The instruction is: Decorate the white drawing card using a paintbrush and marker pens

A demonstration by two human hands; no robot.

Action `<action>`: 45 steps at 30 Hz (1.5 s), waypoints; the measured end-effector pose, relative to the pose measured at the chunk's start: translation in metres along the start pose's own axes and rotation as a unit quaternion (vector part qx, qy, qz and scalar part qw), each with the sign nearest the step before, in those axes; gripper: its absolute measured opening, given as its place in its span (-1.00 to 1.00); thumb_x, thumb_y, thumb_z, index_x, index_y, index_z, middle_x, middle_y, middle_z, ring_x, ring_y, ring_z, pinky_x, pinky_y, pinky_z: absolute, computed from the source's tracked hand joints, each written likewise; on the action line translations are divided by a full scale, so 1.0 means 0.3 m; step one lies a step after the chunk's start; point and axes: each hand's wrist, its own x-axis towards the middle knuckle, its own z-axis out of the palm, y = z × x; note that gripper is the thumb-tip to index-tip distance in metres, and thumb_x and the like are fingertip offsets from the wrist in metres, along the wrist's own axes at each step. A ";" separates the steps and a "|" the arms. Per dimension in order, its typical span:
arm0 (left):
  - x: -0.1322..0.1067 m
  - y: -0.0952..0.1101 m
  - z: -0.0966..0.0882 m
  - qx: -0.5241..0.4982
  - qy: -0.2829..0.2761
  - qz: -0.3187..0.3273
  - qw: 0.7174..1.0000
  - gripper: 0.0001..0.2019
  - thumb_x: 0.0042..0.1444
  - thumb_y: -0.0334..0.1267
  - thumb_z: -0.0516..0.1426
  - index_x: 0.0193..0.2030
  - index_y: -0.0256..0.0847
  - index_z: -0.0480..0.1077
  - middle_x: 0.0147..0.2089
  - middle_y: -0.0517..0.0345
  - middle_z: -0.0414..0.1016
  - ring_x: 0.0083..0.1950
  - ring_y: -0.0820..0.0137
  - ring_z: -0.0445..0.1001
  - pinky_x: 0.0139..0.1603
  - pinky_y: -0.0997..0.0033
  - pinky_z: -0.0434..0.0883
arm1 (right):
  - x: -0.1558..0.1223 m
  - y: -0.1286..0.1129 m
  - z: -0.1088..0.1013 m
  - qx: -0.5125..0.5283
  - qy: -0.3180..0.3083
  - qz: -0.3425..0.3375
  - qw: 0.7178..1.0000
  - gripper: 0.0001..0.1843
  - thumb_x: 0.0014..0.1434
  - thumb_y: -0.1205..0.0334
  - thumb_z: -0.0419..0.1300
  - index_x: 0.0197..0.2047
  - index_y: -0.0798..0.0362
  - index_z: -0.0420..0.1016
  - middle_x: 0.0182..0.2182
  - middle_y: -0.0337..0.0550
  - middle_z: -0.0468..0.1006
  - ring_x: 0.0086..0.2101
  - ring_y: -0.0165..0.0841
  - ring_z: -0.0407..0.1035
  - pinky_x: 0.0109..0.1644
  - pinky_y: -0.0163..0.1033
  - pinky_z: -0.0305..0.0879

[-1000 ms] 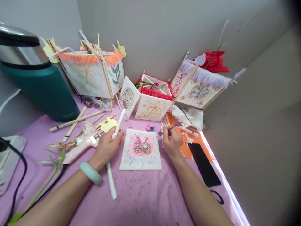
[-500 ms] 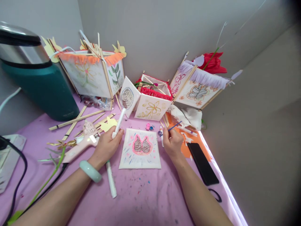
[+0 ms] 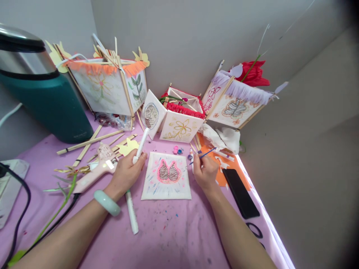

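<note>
A square painted paper panel [image 3: 166,176] with a pink and brown double shape lies flat on the pink table cover [image 3: 168,235]. My left hand [image 3: 126,172], with a pale green bangle [image 3: 107,202] on the wrist, is closed on a white marker pen [image 3: 141,145] that points up and away, just left of the panel. My right hand [image 3: 205,172] is pinched on a thin blue paintbrush [image 3: 204,154] at the panel's right edge, beside small paint pots [image 3: 178,150]. Another white marker [image 3: 131,212] lies under my left wrist.
Three paper lanterns stand at the back: an orange-fringed one [image 3: 108,84], a red-fringed one [image 3: 181,119], a white-fringed one [image 3: 234,101]. A teal kettle [image 3: 42,89] stands at left, with wooden sticks [image 3: 89,142] and a pink glue gun [image 3: 94,172] nearby. A black phone [image 3: 242,192] lies at right.
Both hands stay in place with their tools. The view has shifted slightly, and the brush tip has dipped a little toward the paint pots.
</note>
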 end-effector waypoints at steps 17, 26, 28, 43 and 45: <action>-0.004 0.002 0.001 0.001 0.001 -0.004 1.000 -0.72 0.17 0.01 0.01 -0.40 -0.13 0.25 -0.61 0.34 0.25 -0.59 0.43 0.25 -0.54 0.46 0.17 | 0.052 0.012 0.068 0.097 -0.047 0.103 0.989 -0.75 0.28 0.15 0.07 -0.30 0.09 0.49 -0.48 -0.14 0.56 -0.49 -0.35 0.43 -0.40 -0.29 0.28; -0.004 0.006 -0.001 -0.001 0.003 -0.007 1.000 -0.73 0.17 -0.01 0.01 -0.41 -0.13 0.25 -0.60 0.33 0.25 -0.58 0.44 0.25 -0.51 0.44 0.18 | 0.056 0.006 0.091 0.060 -0.072 0.065 0.993 -0.76 0.28 0.18 0.06 -0.29 0.07 0.50 -0.41 -0.12 0.59 -0.41 -0.33 0.47 -0.31 -0.27 0.28; -0.003 0.005 -0.001 -0.001 0.003 -0.006 1.000 -0.73 0.17 0.00 0.01 -0.40 -0.13 0.25 -0.60 0.32 0.26 -0.58 0.43 0.24 -0.51 0.44 0.17 | 0.059 0.005 0.078 0.071 -0.058 0.077 0.993 -0.76 0.28 0.17 0.06 -0.29 0.08 0.49 -0.44 -0.14 0.58 -0.46 -0.35 0.44 -0.34 -0.28 0.27; 0.000 -0.003 0.002 0.029 -0.007 0.004 1.000 -0.72 0.17 0.00 0.00 -0.45 -0.13 0.22 -0.61 0.32 0.29 -0.59 0.44 0.26 -0.52 0.44 0.18 | -0.065 -0.056 -0.123 0.212 -0.041 0.140 0.966 -0.75 0.27 0.24 0.00 -0.42 0.04 0.39 -0.62 -0.27 0.43 -0.60 -0.41 0.36 -0.45 -0.25 0.29; 0.000 -0.001 0.001 0.037 -0.007 -0.002 0.999 -0.72 0.16 0.00 0.01 -0.44 -0.13 0.24 -0.60 0.32 0.29 -0.58 0.43 0.26 -0.52 0.44 0.18 | -0.078 -0.062 -0.118 0.211 -0.053 0.119 0.969 -0.76 0.26 0.26 0.01 -0.43 0.04 0.38 -0.61 -0.27 0.43 -0.59 -0.41 0.35 -0.45 -0.24 0.28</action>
